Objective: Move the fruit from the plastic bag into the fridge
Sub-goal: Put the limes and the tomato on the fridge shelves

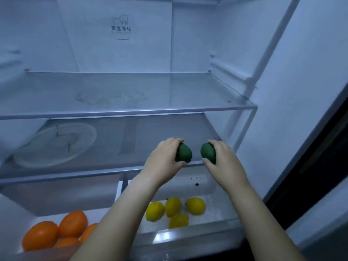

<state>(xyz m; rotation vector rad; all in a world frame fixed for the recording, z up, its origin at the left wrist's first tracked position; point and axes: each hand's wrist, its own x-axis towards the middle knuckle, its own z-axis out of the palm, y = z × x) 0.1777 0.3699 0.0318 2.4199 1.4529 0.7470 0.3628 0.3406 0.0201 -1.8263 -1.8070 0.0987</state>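
I face the open fridge. My left hand [162,159] grips a dark green round fruit [184,153] and my right hand [225,160] grips a second green fruit [207,152]. Both fruits are held side by side at the front right edge of the lower glass shelf [94,171]. Below, the open drawer holds several yellow lemons [173,210] on the right and several oranges [56,232] on the left. The plastic bag is not in view.
A white plate [54,146] lies on the left of the lower shelf. The upper glass shelf [122,111] carries nothing. A divider [122,185] splits the drawer area. The fridge's right wall and door frame [282,110] stand close to my right hand.
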